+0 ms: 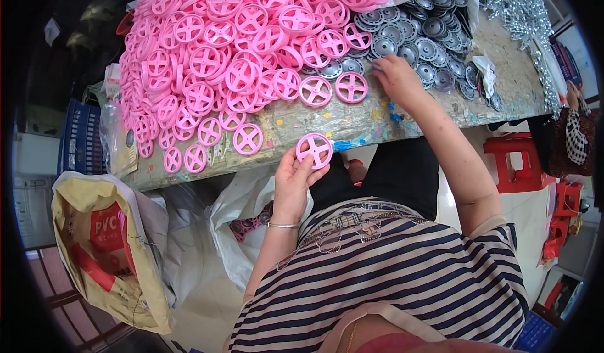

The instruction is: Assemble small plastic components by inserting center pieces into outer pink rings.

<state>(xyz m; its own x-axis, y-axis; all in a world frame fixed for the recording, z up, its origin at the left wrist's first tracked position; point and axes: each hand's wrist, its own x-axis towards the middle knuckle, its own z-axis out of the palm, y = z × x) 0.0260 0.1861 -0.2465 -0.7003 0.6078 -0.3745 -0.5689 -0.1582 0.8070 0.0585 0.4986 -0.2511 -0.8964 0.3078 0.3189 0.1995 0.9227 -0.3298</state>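
My left hand (293, 180) grips a pink plastic wheel ring (314, 151) with cross-shaped spokes, holding it just off the table's front edge. My right hand (400, 84) reaches over the table to the near left side of a pile of grey plastic discs (433, 51). Its fingers are drawn together at the tips, and what they pinch, if anything, is too small to make out. Just left of those fingertips lies a loose pink wheel ring (351, 87). A large heap of the same pink rings (207, 57) covers the table's left and middle.
The worn, paint-flecked table (503, 89) carries silver tinsel (516, 7) at its far right. Below its front edge stand an open paper sack (82, 252) and a white plastic bag (229, 208) with dark and pink parts inside. A red stool (517, 164) stands at right, near another person's checked sleeve (576, 126).
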